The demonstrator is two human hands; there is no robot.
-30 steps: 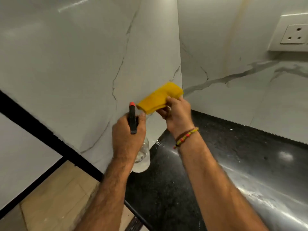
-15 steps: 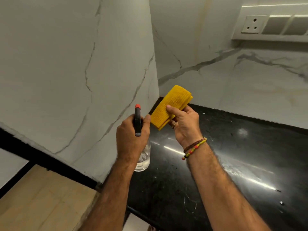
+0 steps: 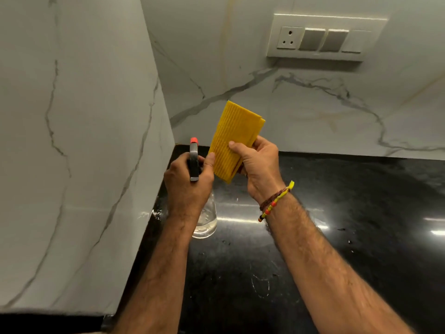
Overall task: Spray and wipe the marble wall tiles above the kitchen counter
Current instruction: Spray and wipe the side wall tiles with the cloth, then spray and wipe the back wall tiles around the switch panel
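A glossy black tabletop [image 3: 349, 237] fills the lower right of the frame, speckled with droplets and streaked with bright reflections. 2 marble walls meet in a corner near the upper middle: the left marble wall [image 3: 84, 141] covers the whole left side and carries long grey veins, and the back marble wall [image 3: 313, 112] runs across the top right with darker grey veining and a faint yellowish streak. A white switch plate [image 3: 322, 38] sits on the back wall in the upper right, with 1 socket at its left end and rocker switches beside it.

Both forearms reach in from the bottom edge, crossing over the tabletop and covering part of it. The left hand [image 3: 187, 182] is wrapped closed around the neck of a clear spray bottle [image 3: 206, 220], whose black trigger head with an orange-red tip points up toward the corner; the bottle's base hangs low, near the tabletop. The right hand [image 3: 257, 165], a beaded thread bracelet [image 3: 274, 201] at its wrist, pinches a folded yellow cloth [image 3: 234, 138] between thumb and curled fingers, holding it upright at mid-frame, just beside the bottle head and clear of both walls.
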